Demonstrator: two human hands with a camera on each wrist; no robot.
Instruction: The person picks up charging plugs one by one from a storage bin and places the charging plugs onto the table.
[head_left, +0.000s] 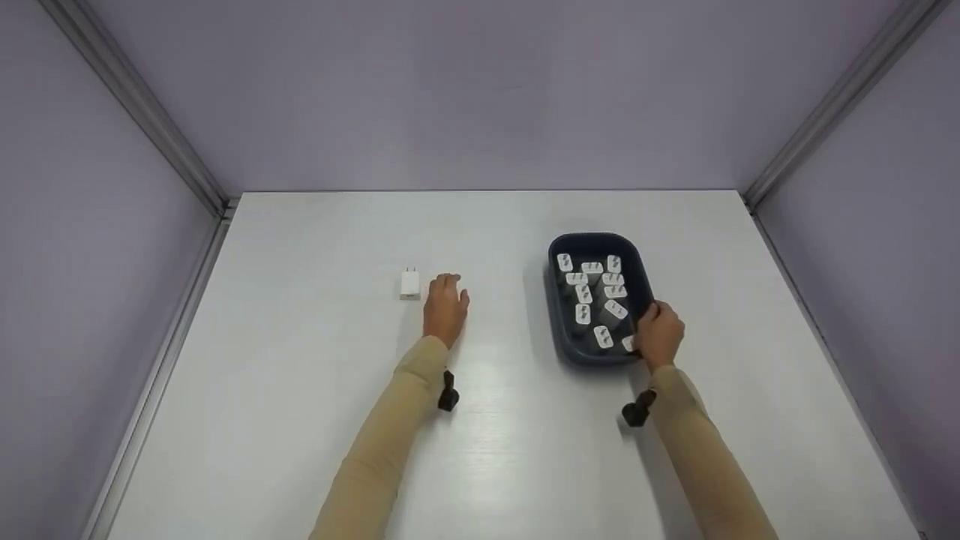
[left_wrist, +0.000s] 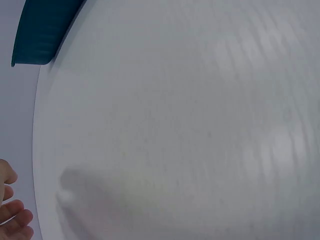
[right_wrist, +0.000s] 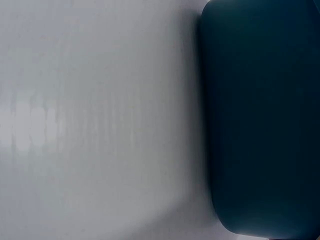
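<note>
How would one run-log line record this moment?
left grip: beside lone white charger | right grip: holds dark tray at rim | more chargers: inside tray

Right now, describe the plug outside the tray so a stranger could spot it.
On the white table, left of the dark tray, find the left hand. Just left of that hand is a small white plug, its two prongs pointing at the back wall. Unlike the plugs in the tray, it lies alone.

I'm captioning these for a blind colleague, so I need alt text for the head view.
A person's right hand grips the edge of a dark blue tray of white plug adapters on a white table. The left hand is beside a lone adapter outside the tray.
</note>
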